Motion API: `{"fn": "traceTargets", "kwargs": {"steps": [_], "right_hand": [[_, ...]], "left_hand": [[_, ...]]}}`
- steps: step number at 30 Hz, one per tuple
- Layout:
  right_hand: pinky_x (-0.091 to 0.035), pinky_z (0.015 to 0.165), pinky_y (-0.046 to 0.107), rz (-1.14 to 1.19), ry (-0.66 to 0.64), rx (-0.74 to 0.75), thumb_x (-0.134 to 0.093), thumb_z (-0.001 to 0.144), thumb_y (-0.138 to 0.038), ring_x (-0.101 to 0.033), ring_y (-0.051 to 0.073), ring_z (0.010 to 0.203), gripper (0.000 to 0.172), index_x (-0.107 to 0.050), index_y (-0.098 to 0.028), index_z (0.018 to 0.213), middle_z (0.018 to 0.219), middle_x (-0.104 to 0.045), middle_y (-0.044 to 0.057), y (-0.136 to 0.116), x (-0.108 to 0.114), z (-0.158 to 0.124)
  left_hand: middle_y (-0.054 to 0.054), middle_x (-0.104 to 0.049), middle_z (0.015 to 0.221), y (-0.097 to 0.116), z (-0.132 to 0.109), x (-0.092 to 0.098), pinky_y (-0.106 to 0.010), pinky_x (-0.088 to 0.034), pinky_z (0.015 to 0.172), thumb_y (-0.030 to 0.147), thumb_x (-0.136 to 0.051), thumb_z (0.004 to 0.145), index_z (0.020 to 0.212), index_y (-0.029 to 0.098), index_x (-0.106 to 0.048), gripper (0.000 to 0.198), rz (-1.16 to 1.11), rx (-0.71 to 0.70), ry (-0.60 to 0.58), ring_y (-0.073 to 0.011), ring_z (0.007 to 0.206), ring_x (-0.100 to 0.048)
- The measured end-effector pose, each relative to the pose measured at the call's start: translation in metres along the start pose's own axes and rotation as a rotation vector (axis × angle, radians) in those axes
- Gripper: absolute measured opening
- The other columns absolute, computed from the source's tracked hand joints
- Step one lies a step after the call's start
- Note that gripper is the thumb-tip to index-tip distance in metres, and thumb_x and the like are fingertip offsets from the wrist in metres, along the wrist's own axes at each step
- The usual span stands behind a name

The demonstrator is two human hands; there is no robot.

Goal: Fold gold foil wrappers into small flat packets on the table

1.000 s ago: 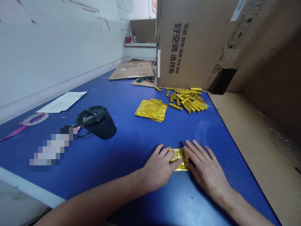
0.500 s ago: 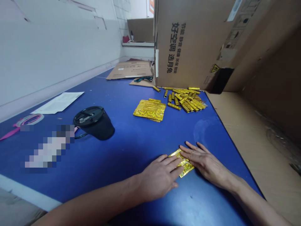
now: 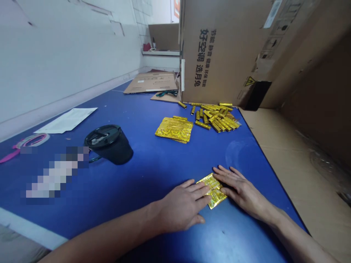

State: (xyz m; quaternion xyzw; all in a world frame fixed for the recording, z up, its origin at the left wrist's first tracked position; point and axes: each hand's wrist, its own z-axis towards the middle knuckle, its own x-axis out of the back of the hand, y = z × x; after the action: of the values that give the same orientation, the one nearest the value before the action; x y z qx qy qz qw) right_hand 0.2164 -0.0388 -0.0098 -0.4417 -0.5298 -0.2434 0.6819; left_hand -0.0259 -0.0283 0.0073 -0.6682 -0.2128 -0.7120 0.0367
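A small gold foil sheet [image 3: 213, 191] lies flat on the blue table [image 3: 153, 160], turned at an angle. My left hand [image 3: 183, 204] rests open on the table, its fingertips on the sheet's left edge. My right hand [image 3: 241, 190] lies open with fingers stretched flat on the sheet's right side. Farther back sits a flat stack of gold foil sheets [image 3: 174, 129]. Behind that is a heap of several rolled gold foil sticks [image 3: 215, 116].
A black lidded cup [image 3: 109, 144] stands to the left. A big cardboard box [image 3: 227, 51] rises at the back right, with cardboard sheeting [image 3: 296, 160] along the table's right edge. White paper [image 3: 65, 119], pink tape [image 3: 30, 140] and flat cardboard [image 3: 152, 82] lie farther off.
The foil sheet has been turned from square to angled. My left hand slid back toward me, and my right hand shifted right, fingers still flat on the sheet.
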Motion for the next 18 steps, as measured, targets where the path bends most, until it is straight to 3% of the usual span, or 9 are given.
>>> {"fn": "traceTargets", "kwargs": {"steps": [4, 7, 11, 14, 18], "right_hand": [[-0.024, 0.099, 0.049, -0.069, 0.062, -0.114, -0.04, 0.084, -0.039, -0.029, 0.021, 0.123, 0.045, -0.04, -0.018, 0.125, 0.132, -0.038, 0.008, -0.002, -0.001, -0.002], [-0.026, 0.098, 0.049, -0.152, 0.153, -0.196, -0.034, 0.086, -0.036, -0.029, 0.021, 0.123, 0.044, -0.041, -0.015, 0.124, 0.131, -0.039, 0.01, -0.018, -0.005, -0.004], [-0.022, 0.1, 0.05, -0.192, 0.07, -0.002, -0.037, 0.084, -0.046, -0.017, 0.023, 0.127, 0.064, -0.018, -0.012, 0.135, 0.139, -0.022, 0.012, -0.045, -0.014, -0.009], [-0.019, 0.099, 0.053, -0.207, 0.007, 0.099, -0.036, 0.082, -0.051, -0.013, 0.025, 0.127, 0.076, -0.001, -0.012, 0.136, 0.14, -0.016, 0.014, -0.052, -0.019, -0.011], [-0.017, 0.099, 0.055, -0.223, -0.03, 0.118, -0.035, 0.081, -0.053, -0.012, 0.027, 0.127, 0.079, 0.004, -0.013, 0.136, 0.14, -0.013, 0.015, -0.049, -0.018, -0.011]], "left_hand": [[-0.012, -0.038, 0.131, 0.003, 0.001, 0.0, -0.036, -0.021, 0.1, 0.042, -0.052, 0.078, 0.122, 0.013, -0.038, 0.055, 0.005, 0.006, 0.015, -0.0226, 0.122, -0.03], [-0.013, -0.038, 0.131, 0.006, 0.002, -0.001, -0.035, -0.022, 0.1, 0.042, -0.051, 0.079, 0.122, 0.011, -0.038, 0.055, 0.01, 0.02, 0.021, -0.0236, 0.121, -0.032], [-0.015, -0.037, 0.131, 0.009, 0.001, -0.002, -0.034, -0.02, 0.101, 0.041, -0.05, 0.079, 0.12, 0.009, -0.041, 0.053, 0.005, 0.027, 0.039, -0.0241, 0.124, -0.027], [-0.016, -0.033, 0.133, 0.01, 0.001, -0.001, -0.035, -0.021, 0.101, 0.042, -0.049, 0.079, 0.123, 0.009, -0.038, 0.056, -0.015, 0.034, 0.041, -0.0239, 0.126, -0.023], [-0.014, -0.036, 0.132, 0.004, -0.002, 0.003, -0.037, -0.019, 0.102, 0.044, -0.043, 0.082, 0.124, 0.011, -0.036, 0.054, -0.033, 0.037, 0.013, -0.0216, 0.125, -0.025]]}}
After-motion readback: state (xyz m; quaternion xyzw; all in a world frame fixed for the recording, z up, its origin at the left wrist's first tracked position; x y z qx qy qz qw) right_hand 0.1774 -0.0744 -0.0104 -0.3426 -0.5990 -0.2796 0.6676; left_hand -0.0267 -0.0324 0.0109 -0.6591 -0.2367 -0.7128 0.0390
